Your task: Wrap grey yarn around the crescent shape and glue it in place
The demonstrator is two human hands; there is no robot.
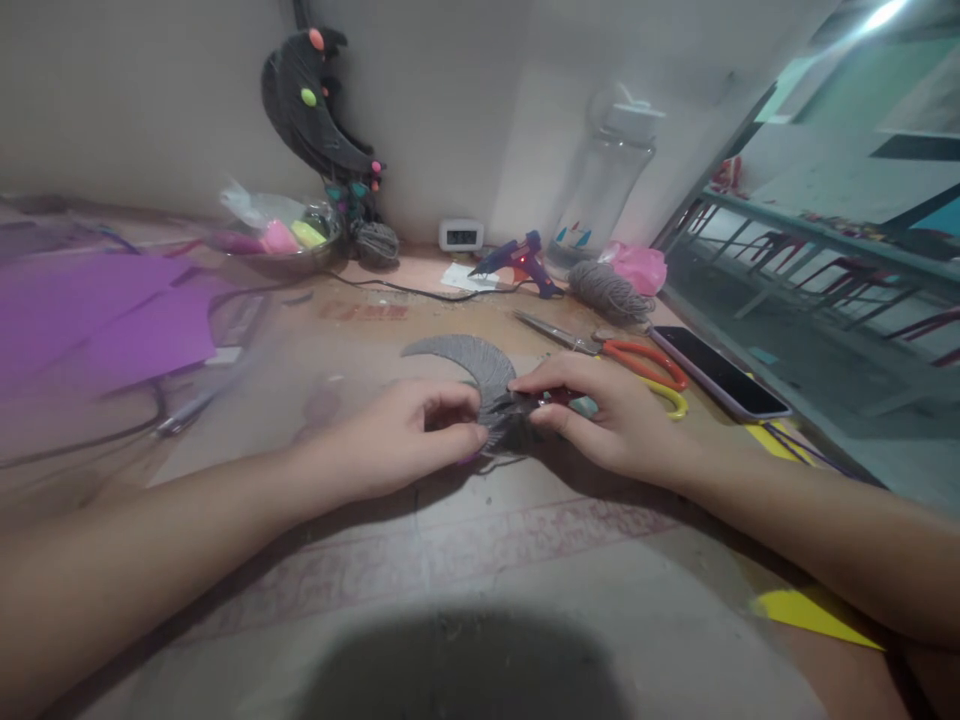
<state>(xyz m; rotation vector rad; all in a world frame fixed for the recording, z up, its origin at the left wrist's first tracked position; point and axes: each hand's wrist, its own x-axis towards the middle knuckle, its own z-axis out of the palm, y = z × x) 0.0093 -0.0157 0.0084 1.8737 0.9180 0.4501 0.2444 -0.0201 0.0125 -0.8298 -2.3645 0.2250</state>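
A grey yarn-wrapped crescent shape (471, 362) lies on the table in the middle. My left hand (405, 432) pinches its lower end, fingers curled closed. My right hand (600, 408) grips the same end from the right, thumb and fingers pressed together on the yarn strands. Something small and dark sits between the two hands; I cannot make it out.
Orange-and-yellow scissors (630, 362) and a phone (718, 372) lie right of my hands. Behind are a blue glue gun (519, 262), a grey yarn ball (606, 290), a small clock (460, 235), a bowl (289, 247), purple sheets (120, 325), yellow paper (814, 612).
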